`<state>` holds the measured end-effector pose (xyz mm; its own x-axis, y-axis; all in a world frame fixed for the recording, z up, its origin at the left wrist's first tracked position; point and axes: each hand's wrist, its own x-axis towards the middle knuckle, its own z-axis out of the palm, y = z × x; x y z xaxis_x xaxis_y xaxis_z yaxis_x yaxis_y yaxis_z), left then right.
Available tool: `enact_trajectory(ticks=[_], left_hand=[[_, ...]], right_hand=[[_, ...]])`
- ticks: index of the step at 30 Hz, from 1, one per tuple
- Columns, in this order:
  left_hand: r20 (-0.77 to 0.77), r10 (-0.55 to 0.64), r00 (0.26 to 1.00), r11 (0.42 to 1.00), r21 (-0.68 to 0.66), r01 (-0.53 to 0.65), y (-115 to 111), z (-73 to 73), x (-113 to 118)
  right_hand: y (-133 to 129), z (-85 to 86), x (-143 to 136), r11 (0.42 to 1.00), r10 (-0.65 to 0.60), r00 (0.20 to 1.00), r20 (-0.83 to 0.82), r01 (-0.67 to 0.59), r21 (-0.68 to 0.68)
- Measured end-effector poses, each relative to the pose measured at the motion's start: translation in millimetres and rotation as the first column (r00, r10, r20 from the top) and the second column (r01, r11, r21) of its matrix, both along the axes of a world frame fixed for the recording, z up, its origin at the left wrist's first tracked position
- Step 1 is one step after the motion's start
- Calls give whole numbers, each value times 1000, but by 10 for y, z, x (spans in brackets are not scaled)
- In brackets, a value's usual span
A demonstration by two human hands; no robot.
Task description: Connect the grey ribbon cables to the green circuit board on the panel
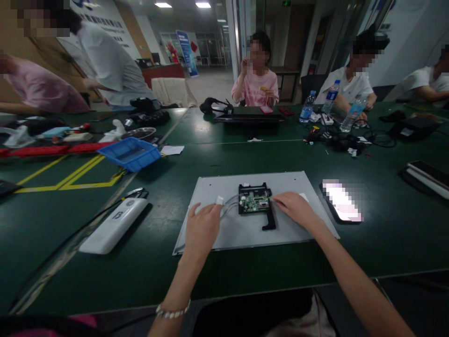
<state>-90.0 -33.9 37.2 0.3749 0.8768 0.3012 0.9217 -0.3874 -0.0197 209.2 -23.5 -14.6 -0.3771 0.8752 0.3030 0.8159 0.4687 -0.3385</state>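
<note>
A green circuit board [254, 202] in a black plastic frame [269, 220] lies on a flat light-grey panel [228, 236]. Thin grey cables [229, 201] run left from the board toward my left hand [202, 227]. Its thumb side pinches them beside a small white tag [220, 200]; the remaining fingers are partly hidden. At the board's right edge is my right hand [294, 207], fingertips pressed together against the frame. What they hold there, if anything, is too small to make out. A pale label [303, 197] shows on the panel behind this hand.
A white power bank [115, 227] with a black cable lies left, a lit phone [342, 201] right. Further back are a blue basket [131, 154], water bottles [329, 97], tangled cables [336, 139] and a dark flat device [249, 114]. Several people are around the green table [196, 161].
</note>
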Motion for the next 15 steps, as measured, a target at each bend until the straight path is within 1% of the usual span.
enact_trajectory(ticks=[3,5,8,11,13,15], left_hand=[[74,44,996,995,91,-51,96,53,-100],[99,62,993,992,104,-73,172,27,-153],[85,66,994,997,30,-69,270,-90,-209],[58,46,997,995,-92,-40,314,-200,-247],[78,32,996,991,-134,-21,312,-207,-247],[122,20,992,990,-139,-3,306,-146,-198]], right_hand=[[-16,18,67,997,-33,999,34,31,65],[-40,29,111,991,-88,995,39,84,106],[-69,6,154,982,-158,985,68,149,113],[-83,-48,168,984,-170,980,100,163,67],[-86,-74,173,986,-166,983,80,163,41],[-87,-82,180,983,-180,983,21,180,23]])
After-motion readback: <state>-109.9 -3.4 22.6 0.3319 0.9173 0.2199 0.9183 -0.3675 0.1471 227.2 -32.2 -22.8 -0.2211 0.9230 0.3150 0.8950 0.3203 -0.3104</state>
